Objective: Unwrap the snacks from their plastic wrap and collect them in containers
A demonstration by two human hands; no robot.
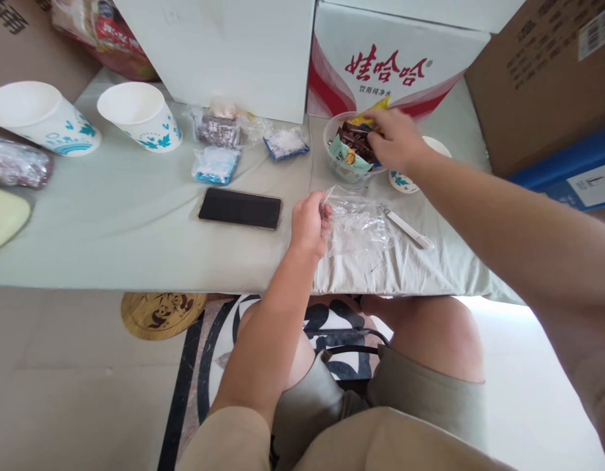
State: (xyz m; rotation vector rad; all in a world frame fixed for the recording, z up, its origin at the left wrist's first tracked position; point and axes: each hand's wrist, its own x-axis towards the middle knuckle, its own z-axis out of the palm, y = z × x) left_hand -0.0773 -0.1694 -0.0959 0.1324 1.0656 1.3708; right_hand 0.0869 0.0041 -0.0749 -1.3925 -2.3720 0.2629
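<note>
My left hand (309,224) is closed on the edge of a clear plastic bag (358,226), which spreads crumpled over the cloth to its right. My right hand (395,139) reaches over the rim of a clear plastic bowl (336,157) full of wrapped snacks. Its fingertips are bent down at dark brown packets (354,140) and a yellow wrapper (375,112); whether they grip one is hidden. A mint-green packet (350,156) leans at the bowl's front. Just right of the bag lies a nail clipper-like silver tool (406,227).
A phone (241,209) lies left of my left hand. Behind it are several plastic-wrapped packs (216,165). Two paper cups (140,118) stand at the left, and another cup (404,182) is partly behind my right wrist. White and red cartons (395,59) line the back.
</note>
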